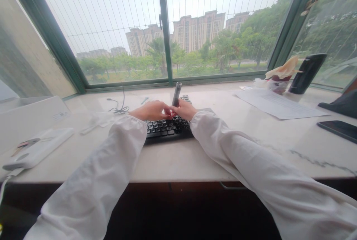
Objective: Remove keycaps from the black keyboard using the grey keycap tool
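Note:
Both my arms, in white sleeves, reach forward over a black keyboard (164, 128) on the pale counter (173, 158). My right hand (184, 109) is closed round a slim grey pen-like tool (176, 93) that stands upright above the keys. My left hand (152, 110) meets it from the left, fingertips pinched at the tool's lower end. What the fingertips do there is too small to make out.
A white flat device (37, 150) and a white box (28, 115) lie at the left. Thin cable (119, 108) sits behind the keyboard. To the right are paper sheets (276, 104), a black cylinder (306, 73), a crumpled wrapper (283, 72) and a dark phone (338, 129). Windows stand behind.

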Demonstrator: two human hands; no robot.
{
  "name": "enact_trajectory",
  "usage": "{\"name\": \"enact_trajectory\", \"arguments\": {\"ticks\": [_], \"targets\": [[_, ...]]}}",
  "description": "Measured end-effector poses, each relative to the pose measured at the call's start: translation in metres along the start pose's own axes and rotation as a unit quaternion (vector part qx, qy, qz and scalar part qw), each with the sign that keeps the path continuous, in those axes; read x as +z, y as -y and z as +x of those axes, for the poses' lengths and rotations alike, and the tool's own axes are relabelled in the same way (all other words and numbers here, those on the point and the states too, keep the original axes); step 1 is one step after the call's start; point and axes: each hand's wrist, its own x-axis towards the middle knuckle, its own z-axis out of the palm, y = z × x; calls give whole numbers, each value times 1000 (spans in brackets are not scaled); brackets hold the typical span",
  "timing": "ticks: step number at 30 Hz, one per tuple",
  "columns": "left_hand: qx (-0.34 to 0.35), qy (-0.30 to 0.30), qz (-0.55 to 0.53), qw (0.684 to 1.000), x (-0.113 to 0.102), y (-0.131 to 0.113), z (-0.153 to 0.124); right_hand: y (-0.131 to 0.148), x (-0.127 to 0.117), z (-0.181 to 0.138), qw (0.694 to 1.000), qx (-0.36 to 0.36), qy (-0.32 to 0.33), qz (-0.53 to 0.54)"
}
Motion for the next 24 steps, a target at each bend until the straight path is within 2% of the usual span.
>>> {"name": "enact_trajectory", "arguments": {"ticks": [7,14,18,24], "targets": [[-41,-20,32,998,0,-7,2,-2,1,-3,999,-27,-4,-19],[0,4,40,999,1,-3,2,-13,-9,-3,998,-50,39,15],[23,3,40,999,2,-1,2,-19,-13,-2,998,-56,31,-10],[28,13,80,996,1,-6,2,-26,-6,2,999,-28,8,-14]]}}
